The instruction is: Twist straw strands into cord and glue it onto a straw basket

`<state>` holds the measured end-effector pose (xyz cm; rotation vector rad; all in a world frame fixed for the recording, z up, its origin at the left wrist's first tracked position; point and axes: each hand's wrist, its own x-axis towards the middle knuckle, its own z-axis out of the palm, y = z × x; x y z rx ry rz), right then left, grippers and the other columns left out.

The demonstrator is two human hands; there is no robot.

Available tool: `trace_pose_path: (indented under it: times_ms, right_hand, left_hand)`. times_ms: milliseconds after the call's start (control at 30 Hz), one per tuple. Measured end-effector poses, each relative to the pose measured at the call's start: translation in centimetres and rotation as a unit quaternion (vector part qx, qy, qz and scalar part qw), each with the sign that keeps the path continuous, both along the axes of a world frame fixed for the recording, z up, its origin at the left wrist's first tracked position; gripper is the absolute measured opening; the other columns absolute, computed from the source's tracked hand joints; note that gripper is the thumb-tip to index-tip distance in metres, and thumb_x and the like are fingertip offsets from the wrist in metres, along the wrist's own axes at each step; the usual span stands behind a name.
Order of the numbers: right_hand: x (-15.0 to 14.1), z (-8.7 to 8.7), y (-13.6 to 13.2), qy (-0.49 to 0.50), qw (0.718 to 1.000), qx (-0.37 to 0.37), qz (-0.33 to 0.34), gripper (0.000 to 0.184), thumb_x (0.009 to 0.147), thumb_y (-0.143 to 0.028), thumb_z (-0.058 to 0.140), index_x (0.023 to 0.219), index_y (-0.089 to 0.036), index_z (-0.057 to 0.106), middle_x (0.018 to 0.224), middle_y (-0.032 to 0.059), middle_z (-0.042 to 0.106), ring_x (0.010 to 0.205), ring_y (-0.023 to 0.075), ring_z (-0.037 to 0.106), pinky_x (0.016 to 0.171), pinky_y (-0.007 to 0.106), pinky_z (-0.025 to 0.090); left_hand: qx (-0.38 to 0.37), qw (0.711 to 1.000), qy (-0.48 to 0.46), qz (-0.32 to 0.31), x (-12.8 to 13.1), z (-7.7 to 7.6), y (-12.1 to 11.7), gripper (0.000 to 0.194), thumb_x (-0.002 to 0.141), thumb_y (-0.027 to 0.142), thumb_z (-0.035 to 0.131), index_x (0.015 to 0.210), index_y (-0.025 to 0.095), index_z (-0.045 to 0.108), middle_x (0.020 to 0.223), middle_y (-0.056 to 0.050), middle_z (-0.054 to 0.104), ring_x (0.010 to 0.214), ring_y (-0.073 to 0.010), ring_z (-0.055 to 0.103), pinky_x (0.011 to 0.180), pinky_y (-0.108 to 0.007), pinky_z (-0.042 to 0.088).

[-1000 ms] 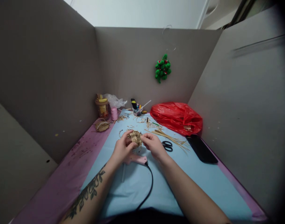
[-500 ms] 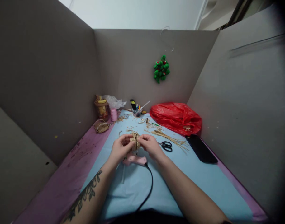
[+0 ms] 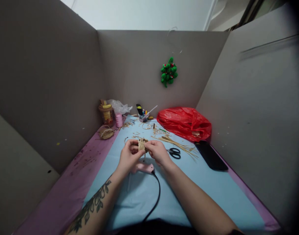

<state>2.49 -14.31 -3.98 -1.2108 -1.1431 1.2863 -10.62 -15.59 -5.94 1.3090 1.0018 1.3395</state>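
Both my hands meet over the light blue sheet point(image 3: 193, 182) and grip a small woven straw piece point(image 3: 141, 144) between them. My left hand point(image 3: 128, 155) curls its fingers round the piece's left side. My right hand point(image 3: 157, 152) pinches its right side with thumb and fingers closed. The piece stands edge-on, narrow and upright. Right under my hands lies a pink glue gun point(image 3: 143, 167) with a black cord point(image 3: 157, 195) running toward me.
Black scissors point(image 3: 174, 152) and loose straw strips point(image 3: 178, 145) lie right of my hands. A dark phone point(image 3: 210, 155) and a red plastic bag point(image 3: 185, 122) sit further right. At the back stand a jar point(image 3: 106, 113), a pink spool point(image 3: 119, 119), a pen cup point(image 3: 142, 116). Grey cardboard walls enclose the table.
The straw piece has been turned from a broad, rounded face to edge-on between my fingers. Both hands have closed in a little toward each other.
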Motion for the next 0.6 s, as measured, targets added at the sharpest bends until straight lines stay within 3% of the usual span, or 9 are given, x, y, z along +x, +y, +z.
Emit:
trace_pose_path:
  times_ms: [167, 600]
  right_hand:
    - [-0.04, -0.16, 0.17, 0.002, 1.000, 0.005, -0.004, 0.017, 0.058, -0.029, 0.060, 0.051, -0.016, 0.051, 0.036, -0.0082, 0.038, 0.034, 0.0037, 0.026, 0.037, 0.020, 0.016]
    - [0.03, -0.50, 0.51, 0.022, 1.000, -0.011, 0.006, 0.018, 0.056, -0.029, 0.060, 0.047, -0.017, 0.049, 0.032, -0.0087, 0.036, 0.032, 0.0036, 0.024, 0.036, 0.021, 0.014]
  left_hand:
    - [-0.013, 1.000, -0.005, -0.008, 0.05, -0.14, 0.11, 0.043, 0.061, 0.028, 0.074, 0.092, 0.018, 0.046, 0.067, 0.001, 0.066, 0.061, -0.0141, 0.063, 0.058, -0.021, 0.046]
    - [0.035, 0.992, 0.120, 0.004, -0.38, -0.04, -0.08, 0.042, 0.069, 0.029, 0.067, 0.102, 0.019, 0.043, 0.077, -0.003, 0.070, 0.070, -0.0173, 0.067, 0.065, -0.026, 0.051]
